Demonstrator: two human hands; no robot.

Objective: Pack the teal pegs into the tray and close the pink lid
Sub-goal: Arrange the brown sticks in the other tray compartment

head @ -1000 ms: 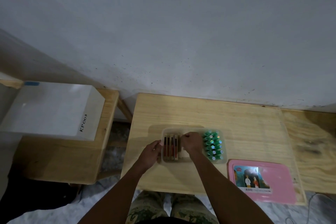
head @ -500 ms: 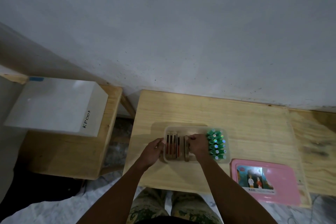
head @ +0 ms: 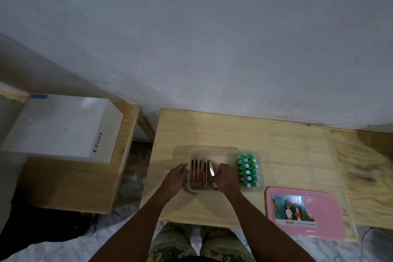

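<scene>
A clear plastic tray (head: 213, 152) sits on the wooden table. Several teal pegs (head: 248, 169) stand upright in two rows in its right end. Several flat brown-and-red cases (head: 197, 173) stand on edge in its left end. My right hand (head: 225, 177) is inside the tray, fingers closed on one tilted flat case (head: 211, 168) beside the others. My left hand (head: 177, 178) rests against the tray's left wall, fingers curled around it. The pink lid (head: 319, 215), with a picture sticker, lies flat on the table to the right of the tray.
A white box (head: 61, 127) marked KP003 sits on a lower wooden stand (head: 70, 185) to the left. A grey wall runs behind the table (head: 234, 130). A second wooden surface (head: 365, 166) adjoins on the right. My knees show below the table's front edge.
My right hand has tipped one flat case toward the row at the tray's left. The left hand stays on the tray wall. The camera shifted slightly.
</scene>
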